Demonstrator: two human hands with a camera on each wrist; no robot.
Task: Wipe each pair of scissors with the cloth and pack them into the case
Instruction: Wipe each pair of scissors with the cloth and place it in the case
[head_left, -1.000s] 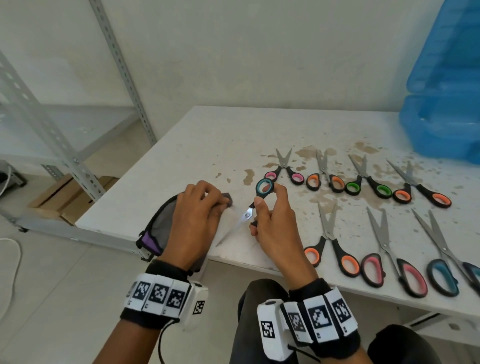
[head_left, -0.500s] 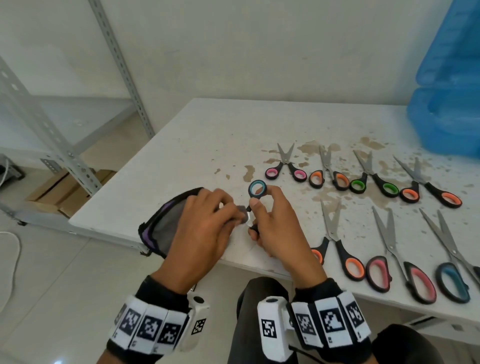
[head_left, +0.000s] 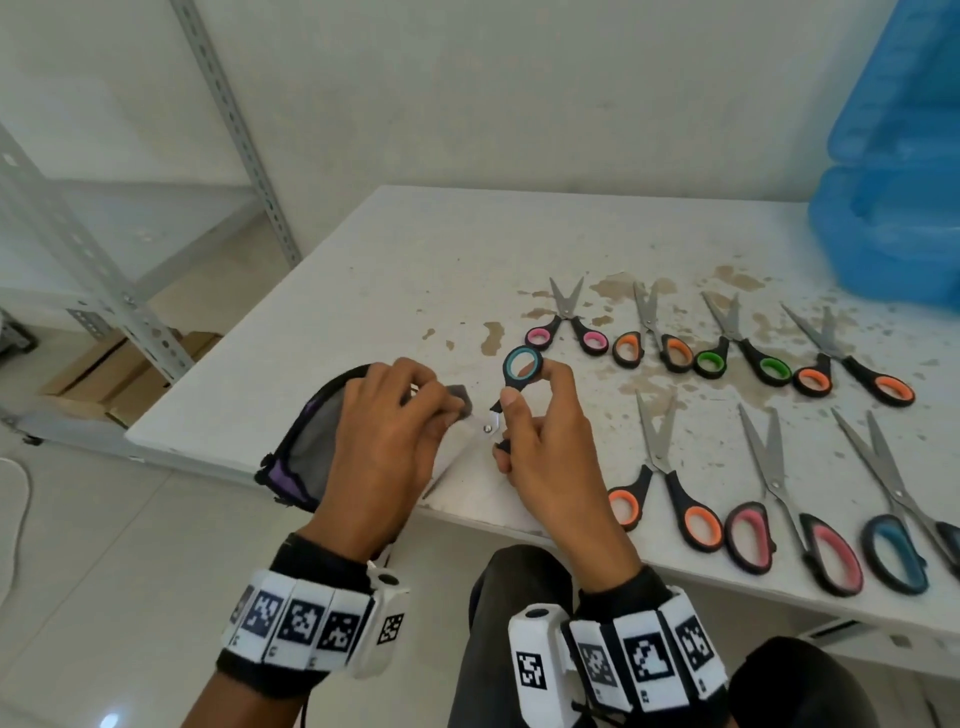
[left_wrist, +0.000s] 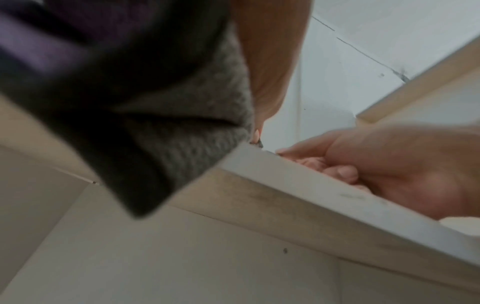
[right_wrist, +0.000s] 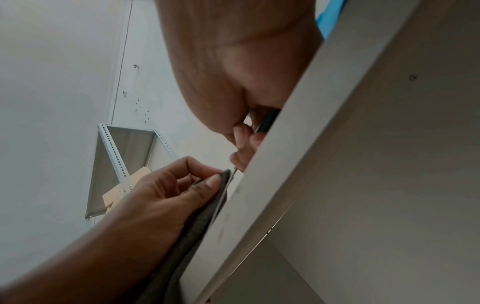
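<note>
The left hand (head_left: 384, 447) pinches the grey cloth (head_left: 460, 402), apparently around a blade; the right hand (head_left: 545, 447) grips the teal-handled scissors (head_left: 522, 370) over the counter (head_left: 415, 270).

- Scissors: eight pairs in all.
- One teal-handled pair (head_left: 521, 375), held off the table.
- Back row, four pairs: one pink-handled (head_left: 568, 326), two orange-handled (head_left: 655, 339) (head_left: 852, 366), one green-handled (head_left: 744, 349).
- Front row, three pairs: one orange-handled (head_left: 665, 480), one pink-handled (head_left: 789, 525), one blue-handled (head_left: 898, 525).
- Grey cloth (head_left: 460, 397): one.
- Mesh pouch with purple trim (head_left: 304, 457): one.
- Blue plastic case (head_left: 893, 171): one.
- Table (head_left: 415, 270): one.
- Hands: two.
</note>
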